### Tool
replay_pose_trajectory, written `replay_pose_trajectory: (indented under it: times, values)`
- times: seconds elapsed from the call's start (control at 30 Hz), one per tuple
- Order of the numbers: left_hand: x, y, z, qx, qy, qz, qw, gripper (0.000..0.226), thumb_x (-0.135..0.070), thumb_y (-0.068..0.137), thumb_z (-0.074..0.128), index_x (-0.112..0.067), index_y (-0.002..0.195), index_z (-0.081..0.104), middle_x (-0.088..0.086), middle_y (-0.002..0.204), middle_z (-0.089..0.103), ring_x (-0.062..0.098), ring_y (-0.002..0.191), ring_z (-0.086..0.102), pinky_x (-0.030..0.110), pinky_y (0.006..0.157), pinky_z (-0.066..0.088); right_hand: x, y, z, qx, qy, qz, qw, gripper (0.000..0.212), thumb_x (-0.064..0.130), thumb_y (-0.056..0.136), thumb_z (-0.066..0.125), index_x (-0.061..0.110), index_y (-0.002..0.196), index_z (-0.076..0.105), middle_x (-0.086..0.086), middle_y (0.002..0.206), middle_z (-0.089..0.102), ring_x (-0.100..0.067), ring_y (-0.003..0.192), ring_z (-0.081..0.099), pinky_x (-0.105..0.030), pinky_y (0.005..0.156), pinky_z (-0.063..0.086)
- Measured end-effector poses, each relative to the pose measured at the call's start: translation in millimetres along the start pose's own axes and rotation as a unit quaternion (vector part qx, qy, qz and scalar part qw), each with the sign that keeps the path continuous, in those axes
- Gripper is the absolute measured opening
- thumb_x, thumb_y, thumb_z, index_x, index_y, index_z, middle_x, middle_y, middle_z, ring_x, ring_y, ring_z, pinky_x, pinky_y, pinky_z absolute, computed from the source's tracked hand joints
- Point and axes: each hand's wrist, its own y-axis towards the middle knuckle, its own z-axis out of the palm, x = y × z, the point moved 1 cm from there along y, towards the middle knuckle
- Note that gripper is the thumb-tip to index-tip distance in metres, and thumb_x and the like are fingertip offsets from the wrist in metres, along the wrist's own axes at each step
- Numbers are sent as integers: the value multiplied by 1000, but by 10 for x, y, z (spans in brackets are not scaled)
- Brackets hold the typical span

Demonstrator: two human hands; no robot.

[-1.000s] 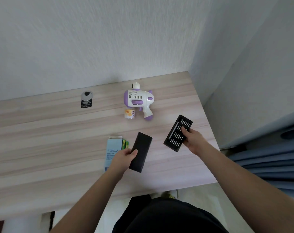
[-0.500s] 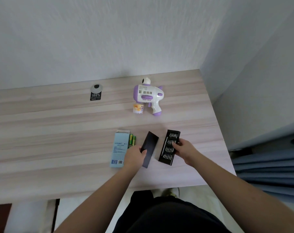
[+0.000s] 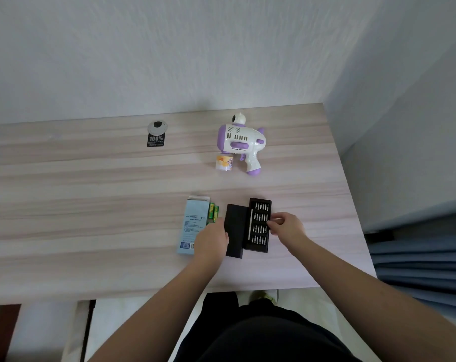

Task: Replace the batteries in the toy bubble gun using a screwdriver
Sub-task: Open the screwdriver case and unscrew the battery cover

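Observation:
The white and purple toy bubble gun [image 3: 241,142] lies on its side at the back of the wooden table [image 3: 91,205], with a small bubble bottle [image 3: 223,163] at its left. Near the front edge, a black screwdriver bit tray [image 3: 258,239] lies flat beside its black cover [image 3: 236,231]. My left hand [image 3: 212,240] grips the cover's left edge. My right hand [image 3: 287,227] holds the tray's right edge, with its fingers curled over the bits. Green batteries [image 3: 214,211] lie next to a light blue battery box [image 3: 193,226], just left of my left hand.
A grey cable grommet [image 3: 157,126] and a black "100%" sticker [image 3: 155,141] sit at the back of the table. A white wall runs behind the table and another stands on the right. Blue fabric [image 3: 417,257] lies beyond the table's right edge.
My right hand brought the bit tray in from the right and set it down against the cover. My left hand laid the cover flat beside the batteries.

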Motion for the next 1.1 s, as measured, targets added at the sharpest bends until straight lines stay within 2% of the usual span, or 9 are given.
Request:
replay_pose_trajectory:
  times: [0.07, 0.13, 0.23, 0.33, 0.5, 0.7, 0.77, 0.9, 1.1]
  values:
    - [17, 17, -21, -11, -9, 5, 1000, 16, -26, 99, 46, -15, 111, 48, 3, 89, 59, 22, 84, 63, 32, 70, 51, 29, -1, 34, -3, -5, 1, 1000, 20, 17, 89, 63, 15, 109, 63, 1, 90, 71, -18, 76, 68, -24, 55, 44]
    - [30, 47, -42, -19, -37, 22, 999, 17, -25, 98, 50, -17, 113, 50, 3, 100, 63, 21, 90, 62, 33, 77, 53, 57, -6, 71, -12, -9, 3, 1000, 20, 15, 89, 62, 14, 109, 63, 1, 91, 71, -19, 76, 68, -26, 57, 45]
    - [35, 111, -28, -21, -62, 93, 994, 33, -25, 95, 56, -19, 127, 51, -1, 119, 58, 17, 106, 58, 30, 90, 49, 108, -20, 112, -33, -29, -14, 999, 17, 17, 90, 61, 17, 106, 66, 2, 98, 69, -19, 82, 67, -32, 71, 53]
    - [23, 181, 31, -18, -45, 168, 985, 44, -29, 92, 59, -19, 134, 48, 0, 128, 51, 18, 115, 52, 28, 96, 44, 177, -39, 142, -33, -88, -43, 995, 18, 20, 92, 58, 21, 106, 70, 5, 102, 68, -14, 89, 62, -26, 69, 44]
    - [2, 280, 142, -6, -18, 205, 979, 63, -39, 88, 64, -17, 141, 40, 2, 136, 43, 20, 124, 44, 32, 102, 40, 226, -37, 227, -18, -119, -39, 992, 27, 23, 94, 56, 21, 118, 67, 2, 113, 69, -17, 101, 62, -26, 79, 47]
    - [-36, 379, 180, -12, 17, 246, 969, 83, -49, 83, 66, -14, 148, 29, 3, 148, 34, 23, 137, 30, 36, 114, 23, 267, -11, 321, -33, -128, -23, 991, 26, 21, 93, 57, 19, 116, 68, 0, 108, 70, -16, 92, 63, -23, 71, 43]
    - [-40, 417, 195, -3, 22, 251, 968, 87, -52, 81, 67, -14, 149, 27, 2, 150, 32, 22, 138, 28, 37, 116, 23, 276, 2, 349, -42, -133, -19, 990, 23, 21, 91, 59, 19, 112, 69, 1, 104, 70, -14, 88, 61, -22, 69, 41]
    - [-43, 478, 185, 13, 26, 262, 965, 94, -54, 78, 69, -14, 150, 24, 1, 150, 31, 21, 139, 28, 38, 116, 23, 294, 44, 370, -61, -128, -1, 990, 12, 24, 88, 65, 20, 99, 67, 4, 87, 65, -9, 71, 56, -17, 52, 35]
    - [-38, 522, 178, 9, 39, 290, 956, 92, -57, 75, 70, -19, 148, 28, 2, 148, 32, 21, 137, 29, 38, 114, 25, 279, 89, 354, -68, -138, 1, 988, 5, 27, 87, 66, 23, 88, 63, 10, 76, 59, -6, 69, 54, -18, 52, 34]
